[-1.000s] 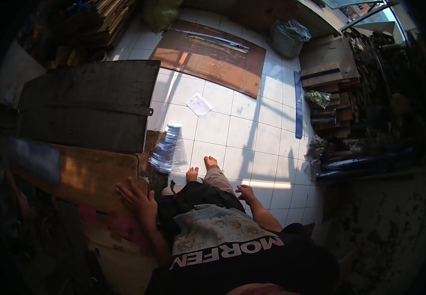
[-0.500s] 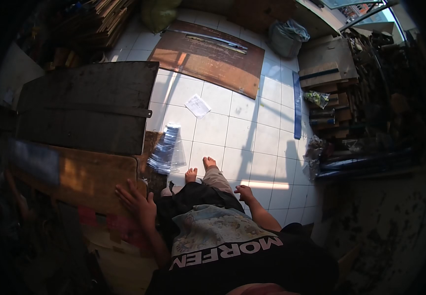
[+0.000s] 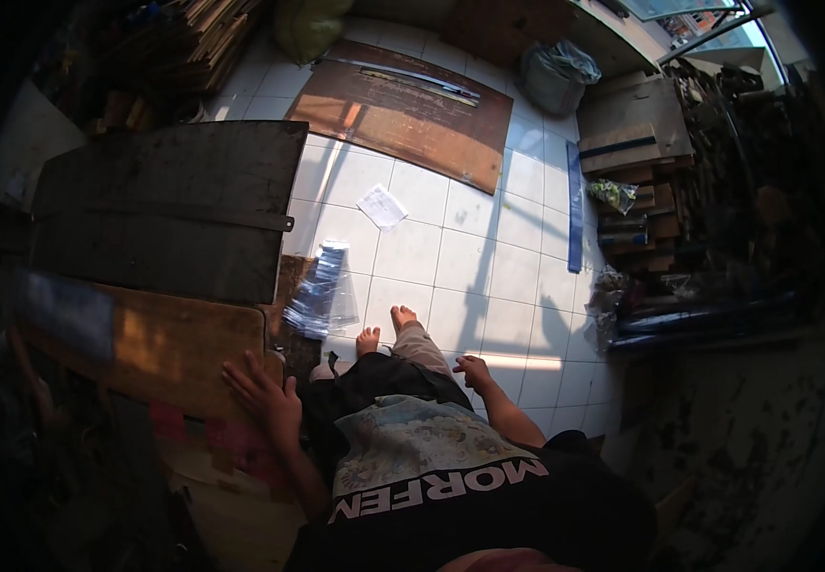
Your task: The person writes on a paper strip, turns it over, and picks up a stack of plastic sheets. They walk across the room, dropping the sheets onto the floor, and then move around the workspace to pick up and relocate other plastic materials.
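Observation:
My left hand [image 3: 267, 398] lies with its fingers spread on the edge of a brown wooden tabletop [image 3: 183, 334], holding nothing. Over the tiled floor, to the right of my legs, is my right hand [image 3: 474, 374]. Its fingers are bent and pressed together; a small pale spot shows at the fingertips, too small to name. Nearest the left hand, past the tabletop's corner, a bundle of clear and blue plastic sheets [image 3: 320, 291] hangs over a dark brown surface. A white paper sheet [image 3: 383, 207] lies on the floor ahead of my bare feet.
A brown board [image 3: 412, 129] with long metal strips lies farther out on the floor. To the left is a dark panel [image 3: 164, 210]. A blue strip [image 3: 575, 210] lies on the right, beside stacked boards and plastic-wrapped rolls [image 3: 698, 319]. A grey bag [image 3: 558, 74] stands at the back.
Both hands stay nearly where they were. The shadow on the floor at the right has shifted and changed shape.

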`<state>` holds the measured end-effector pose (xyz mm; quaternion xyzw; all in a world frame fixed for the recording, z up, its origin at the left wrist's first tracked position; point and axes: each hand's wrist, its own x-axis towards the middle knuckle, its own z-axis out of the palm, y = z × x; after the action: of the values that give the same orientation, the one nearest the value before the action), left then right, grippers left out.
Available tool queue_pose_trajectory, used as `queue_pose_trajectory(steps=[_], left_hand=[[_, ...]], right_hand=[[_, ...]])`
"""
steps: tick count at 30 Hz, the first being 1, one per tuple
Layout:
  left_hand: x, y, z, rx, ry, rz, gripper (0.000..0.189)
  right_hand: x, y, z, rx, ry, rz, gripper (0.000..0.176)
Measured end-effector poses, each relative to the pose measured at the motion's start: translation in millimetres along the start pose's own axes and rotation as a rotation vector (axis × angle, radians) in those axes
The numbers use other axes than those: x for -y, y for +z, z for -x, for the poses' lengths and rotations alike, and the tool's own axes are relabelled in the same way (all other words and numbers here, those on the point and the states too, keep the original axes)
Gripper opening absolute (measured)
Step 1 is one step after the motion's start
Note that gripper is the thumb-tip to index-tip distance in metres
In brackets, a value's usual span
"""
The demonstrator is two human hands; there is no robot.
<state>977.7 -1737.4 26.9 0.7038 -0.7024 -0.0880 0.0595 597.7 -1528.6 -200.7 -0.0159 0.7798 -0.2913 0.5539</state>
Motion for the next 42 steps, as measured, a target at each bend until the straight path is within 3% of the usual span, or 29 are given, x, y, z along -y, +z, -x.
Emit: queue_pose_trajectory(steps=[16,22,23,24,25,26,27,28,30,31,36,38,42], left_hand=[[-1,-1,-1,0.013,0.014,-0.042,0.09],[11,-15,-1,0.01,-0.008,-0.022,0.086],[13,-18,-1,-0.005,-0.013,0.029,0.088],[18,-20,0,-0.016,-0.012,0.028,0.088],[21,-22,0,-0.03,-0.01,0.072,0.088],[24,-24,1,-0.021,-0.003,0.037,0.087],[28,-21,3,-0.041,-0.004,0.043,0.088],[30,-18,4,-0.058,0.008,0.056,0.088],[31,-18,5,-0.076,-0.013,0.072,0.088],[31,-19,7,-0.078,-0.004,0.091,0.089],[30,-23,9,-0.085,-0.034,0.085,0.089],[31,-24,11,-0.093,-0.042,0.082,0.09],[31,-29,14,-0.112,-0.034,0.158,0.092]], right_hand=[[-12,-9,-6,-0.009,-0.006,0.002,0.035],[-7,13,-8,0.088,0.033,0.012,0.039],[-31,12,-36,0.109,-0.026,-0.014,0.038],[-52,1,-60,0.284,-0.728,0.517,0.038],[-11,28,-18,0.067,-0.114,0.171,0.029],[-67,0,-94,0.224,-0.558,0.517,0.024],[-87,-8,-122,0.248,-0.859,0.612,0.021],[-68,-2,-115,0.281,-0.875,0.628,0.021],[-25,-2,-84,0.329,-1.017,0.968,0.021],[-35,-1,-105,0.343,-0.369,0.281,0.024],[32,8,-71,0.466,-0.406,0.422,0.041],[61,18,-55,0.294,-0.13,0.28,0.044],[79,23,-52,0.302,-0.134,0.251,0.042]])
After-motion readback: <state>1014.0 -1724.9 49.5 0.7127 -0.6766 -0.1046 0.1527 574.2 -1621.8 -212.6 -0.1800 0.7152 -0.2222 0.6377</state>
